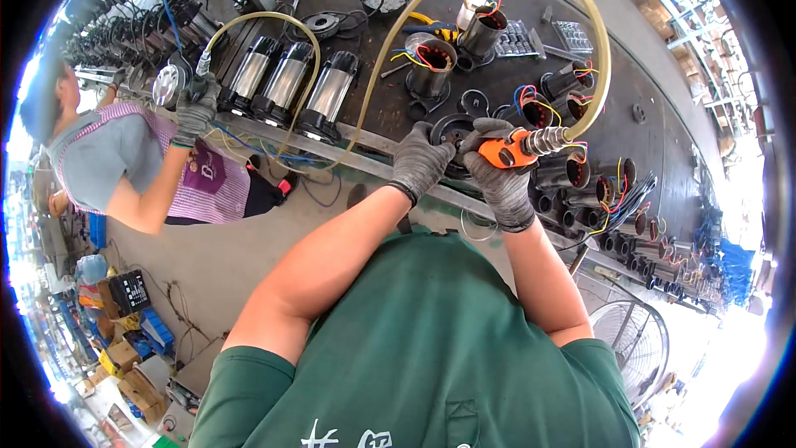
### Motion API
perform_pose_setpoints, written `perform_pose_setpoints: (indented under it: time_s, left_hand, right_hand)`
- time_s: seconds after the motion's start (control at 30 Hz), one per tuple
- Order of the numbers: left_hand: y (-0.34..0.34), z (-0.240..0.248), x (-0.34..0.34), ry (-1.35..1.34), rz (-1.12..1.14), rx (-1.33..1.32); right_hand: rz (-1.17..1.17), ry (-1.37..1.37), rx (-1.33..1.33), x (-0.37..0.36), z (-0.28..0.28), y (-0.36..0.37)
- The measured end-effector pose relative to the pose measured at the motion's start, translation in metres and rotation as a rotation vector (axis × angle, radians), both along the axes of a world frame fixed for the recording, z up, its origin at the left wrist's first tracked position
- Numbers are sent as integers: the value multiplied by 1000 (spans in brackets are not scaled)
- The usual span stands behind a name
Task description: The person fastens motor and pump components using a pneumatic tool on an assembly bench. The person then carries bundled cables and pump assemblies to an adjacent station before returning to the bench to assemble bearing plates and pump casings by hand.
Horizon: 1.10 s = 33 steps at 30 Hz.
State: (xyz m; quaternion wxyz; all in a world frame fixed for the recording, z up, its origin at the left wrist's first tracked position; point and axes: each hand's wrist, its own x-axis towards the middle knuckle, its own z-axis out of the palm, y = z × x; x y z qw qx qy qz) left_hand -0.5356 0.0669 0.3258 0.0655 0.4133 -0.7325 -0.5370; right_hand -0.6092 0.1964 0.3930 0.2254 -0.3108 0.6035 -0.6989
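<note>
My right hand (502, 187), in a grey knit glove, is closed round an orange air screwdriver (502, 152) whose metal hose fitting faces right. A thick yellowish air hose (604, 41) arcs up from it and over the bench to the left. With my left hand (419, 164), gloved too, I grip the near left rim of a round black motor end cover (451, 126) at the bench edge. The tool's tip is hidden behind my right fingers. Just beyond stands an open black motor housing (432, 75) with coloured wires.
Three silver-and-black motors (286, 79) stand on the left of the dark bench (531, 75). More wired housings (565, 172) crowd its right side. A tray of small metal parts (516, 40) lies behind. A co-worker (124, 158) works at far left; a fan (632, 344) stands lower right.
</note>
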Motion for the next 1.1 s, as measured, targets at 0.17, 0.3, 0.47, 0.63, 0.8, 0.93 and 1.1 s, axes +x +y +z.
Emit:
perform_pose_setpoints:
  time_s: [0.17,0.3,0.47,0.63,0.8,0.93,1.1]
  left_hand:
    - [-1,0,-3,4,0,22]
    - [-2,-9,-3,44,9,18]
    - [0,-3,0,16,-6,32]
    - [0,1,4,16,-11,24]
    - [-2,10,0,-24,-23,55]
    - [-4,9,1,-6,-21,69]
    - [-4,9,0,-19,-42,55]
  right_hand:
    - [42,-35,11,-6,-1,-1]
    - [19,-8,15,-4,6,-8]
    - [38,-76,-141,-18,1,-3]
    - [-49,-126,-345,-45,15,-18]
    - [-73,-147,-289,-57,4,-26]
    - [-74,-196,-232,-57,-4,-30]
    - [-61,-170,-266,-59,-5,-25]
